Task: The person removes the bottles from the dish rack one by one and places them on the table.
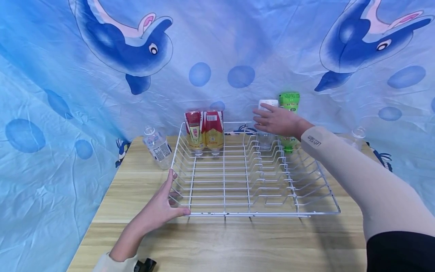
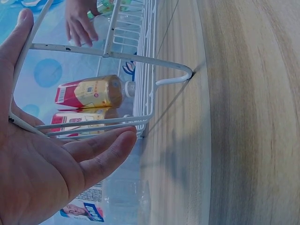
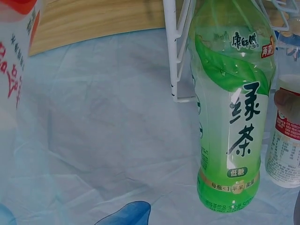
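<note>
Head view shows a clear bottle (image 1: 266, 142) turned neck-down at the far edge of a white wire rack (image 1: 249, 215), right of centre. The right hand (image 1: 279, 120) covers its middle, fingers extended and spread across the front. In the right wrist view one fingertip touches the bottle's red-and-white label; the bottle is cut off by the frame edge, and the rest of the hand is mostly out of that view.

Just beside it, also inverted, stands a green bottle (image 3: 232, 122), its midsection hidden behind the hand in the head view.

The left hand (image 1: 159, 207) braces the near left corner of the rack, thumb on the front rim and fingers spread along the left side; some are partly concealed by the wires. Two red-and-yellow bottles (image 1: 204, 130) stand inverted side by side at the far left of the rack.

Outside the rack, a labelled bottle (image 1: 158, 147) stands upright on the surface (image 1: 217, 245) to the left. At far right, a further bottle (image 1: 358, 135) is largely obscured by the right sleeve (image 1: 360, 177). A white container (image 3: 9, 79) with red characters is cropped at the right wrist view's left edge; its full shape cannot be determined. Behind hangs a blue dolphin-print cloth (image 1: 217, 37).
</note>
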A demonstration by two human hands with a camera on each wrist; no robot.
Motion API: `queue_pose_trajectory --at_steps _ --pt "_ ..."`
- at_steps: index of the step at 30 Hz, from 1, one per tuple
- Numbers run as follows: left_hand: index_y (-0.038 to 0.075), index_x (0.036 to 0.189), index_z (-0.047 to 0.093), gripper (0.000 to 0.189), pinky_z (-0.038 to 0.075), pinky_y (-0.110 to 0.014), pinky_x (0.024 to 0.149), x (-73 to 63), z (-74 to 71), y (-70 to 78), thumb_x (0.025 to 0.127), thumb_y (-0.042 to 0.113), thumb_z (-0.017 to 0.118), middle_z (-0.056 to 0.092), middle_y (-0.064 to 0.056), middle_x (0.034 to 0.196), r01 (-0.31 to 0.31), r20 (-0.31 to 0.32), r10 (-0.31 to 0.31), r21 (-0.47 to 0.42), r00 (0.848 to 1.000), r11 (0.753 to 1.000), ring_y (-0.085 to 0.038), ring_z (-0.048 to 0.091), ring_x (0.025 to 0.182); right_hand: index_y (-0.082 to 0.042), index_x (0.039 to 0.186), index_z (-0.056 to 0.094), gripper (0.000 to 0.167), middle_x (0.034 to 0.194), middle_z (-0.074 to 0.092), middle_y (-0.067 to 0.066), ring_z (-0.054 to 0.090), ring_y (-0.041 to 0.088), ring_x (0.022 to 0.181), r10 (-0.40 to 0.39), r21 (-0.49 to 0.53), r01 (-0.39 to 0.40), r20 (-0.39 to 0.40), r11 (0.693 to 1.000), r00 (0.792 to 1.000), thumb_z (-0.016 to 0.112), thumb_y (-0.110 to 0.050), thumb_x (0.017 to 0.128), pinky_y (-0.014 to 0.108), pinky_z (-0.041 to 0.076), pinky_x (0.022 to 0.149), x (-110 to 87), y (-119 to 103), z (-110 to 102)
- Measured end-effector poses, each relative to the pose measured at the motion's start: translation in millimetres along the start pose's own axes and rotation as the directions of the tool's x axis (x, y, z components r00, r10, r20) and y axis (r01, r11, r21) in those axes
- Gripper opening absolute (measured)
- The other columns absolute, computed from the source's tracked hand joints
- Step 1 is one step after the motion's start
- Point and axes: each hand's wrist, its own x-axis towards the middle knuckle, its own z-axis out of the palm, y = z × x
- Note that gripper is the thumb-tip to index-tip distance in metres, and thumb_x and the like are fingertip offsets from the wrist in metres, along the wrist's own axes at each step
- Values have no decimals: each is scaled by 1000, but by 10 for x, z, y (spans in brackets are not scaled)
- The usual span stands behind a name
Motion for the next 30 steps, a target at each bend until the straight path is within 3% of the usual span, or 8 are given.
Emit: queue_pose_trajectory --at_steps 10,18,30 --pt "13 161 -12 134 48 -55 101 5 -4 -8 77 48 86 11 -21 166 -4 4 4 -6 1000 1000 -45 50 129 -15 144 54 75 149 51 9 37 34 144 11 35 -10 -13 999 1000 82 4 77 55 17 121 6 -7 8" --pt "16 161 -13 134 49 -54 100 11 -5 -14 77 47 86 11 -20 166 4 6 -4 1 1000 1000 -44 50 129 -11 141 58 66 144 56 12 44 34 139 -12 20 13 -71 1000 997 79 7 80 48 26 120 3 0 10" --pt "15 161 -13 134 51 -51 99 11 -14 -25 77 47 86 9 -21 167 -1 9 1 -10 1000 1000 -45 48 131 -11 141 58 65 144 56 11 45 32 139 -21 -7 21 -70 1000 997 78 7 81 46 27 120 8 3 -7"
